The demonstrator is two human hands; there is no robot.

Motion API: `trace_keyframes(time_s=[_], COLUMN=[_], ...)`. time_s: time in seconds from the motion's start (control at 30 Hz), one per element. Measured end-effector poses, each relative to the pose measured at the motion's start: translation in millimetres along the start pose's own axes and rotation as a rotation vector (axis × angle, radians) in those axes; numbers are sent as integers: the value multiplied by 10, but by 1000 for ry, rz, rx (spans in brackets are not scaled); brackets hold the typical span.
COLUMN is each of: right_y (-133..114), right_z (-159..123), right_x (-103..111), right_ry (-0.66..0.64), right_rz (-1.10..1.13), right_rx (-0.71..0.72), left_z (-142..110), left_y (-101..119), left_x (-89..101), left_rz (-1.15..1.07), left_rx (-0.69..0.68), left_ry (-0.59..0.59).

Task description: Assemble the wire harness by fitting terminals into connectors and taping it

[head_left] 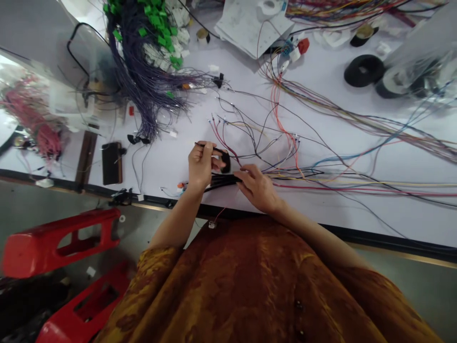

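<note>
L hand (200, 164) has its fingers closed on a slim black strip or tool (210, 147) (too blurry to tell which), w/ a black roll (225, 163) at its fingertips, prob. to keep both near the wire bundle (223, 180); R hand (259, 190) has bent fingers at the wires, maybe steadying them, but can't tell if they're pinching. The bundle lies b/w and just below the hands, near the front edge of the white table (171, 164), w/ purple wires (139, 90), papers (250, 28) and a phone-like item (112, 163) about; red stools (64, 240) stand on the floor, L side.
</note>
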State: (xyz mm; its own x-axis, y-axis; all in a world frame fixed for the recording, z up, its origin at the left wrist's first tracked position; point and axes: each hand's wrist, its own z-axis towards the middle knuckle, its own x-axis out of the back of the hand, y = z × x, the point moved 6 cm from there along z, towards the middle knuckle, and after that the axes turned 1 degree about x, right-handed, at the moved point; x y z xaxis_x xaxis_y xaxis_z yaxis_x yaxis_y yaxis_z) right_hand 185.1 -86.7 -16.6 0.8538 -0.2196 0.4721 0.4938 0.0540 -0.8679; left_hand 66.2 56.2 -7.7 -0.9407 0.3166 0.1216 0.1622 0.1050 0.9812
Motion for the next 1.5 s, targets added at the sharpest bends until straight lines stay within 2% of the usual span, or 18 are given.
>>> trace_keyframes(time_s=[0.07, 0.13, 0.2, 0.27, 0.33, 0.4, 0.47, 0.5, 0.57, 0.7, 0.8, 0.9, 1.0, 1.1, 1.23, 1.33, 1.43, 1.5], right_y=[-43, 7, 110, 240, 393, 517, 575, 585, 596, 635, 600, 376, 72, -78, -104, -20, 32, 61], right_z=[108, 312, 533, 688, 724, 665, 561, 508, 421, 379, 353, 217, 47, -31, 63, 124, 177, 253], right_x=[88, 155, 116, 31, -15, 8, 67, 95, 129, 140, 170, 210, 62, -52, 62, 119, 187, 281], right_ry=[82, 162, 135, 67, 60, 127, 189, 204, 216, 215, 241, 285, 109, -42, 32, 61, 83, 142], right_rz=[129, 340, 537, 677, 778, 845, 837, 804, 731, 650, 548, 288, 40, -10, 130, 221, 252, 304], right_rx=[-18, -133, -285, -432, -566, -629, -614, -596, -585, -577, -502, -310, -116, -51, -35, -157, -233, -258], left_z=[-115, -286, -459, -554, -519, -379, -226, -161, -61, -23, 4, 45, 35, -37, -147, -180, -218, -284], left_y=[168, 345, 419, 383, 293, 148, -52, -144, -260, -284, -250, -223, -146, -35, 69, 115, 196, 295], left_x=[-34, -105, -194, -233, -167, -10, 141, 172, 132, -110, -171, -178, -202, -212, -228, -237, -248, -280], left_rz=[95, 316, 542, 640, 576, 376, 141, 51, -27, 60, 135, 100, 79, 58, 62, 114, 186, 288], left_rx=[-72, -238, -394, -468, -436, -297, -120, -54, -2, -60, -76, -5, 48, 82, 97, 66, -13, -129], left_ry=[-55, -154, -276, -363, -321, -167, -18, 3, -85, -403, -363, -265, -245, -225, -231, -255, -278, -304])
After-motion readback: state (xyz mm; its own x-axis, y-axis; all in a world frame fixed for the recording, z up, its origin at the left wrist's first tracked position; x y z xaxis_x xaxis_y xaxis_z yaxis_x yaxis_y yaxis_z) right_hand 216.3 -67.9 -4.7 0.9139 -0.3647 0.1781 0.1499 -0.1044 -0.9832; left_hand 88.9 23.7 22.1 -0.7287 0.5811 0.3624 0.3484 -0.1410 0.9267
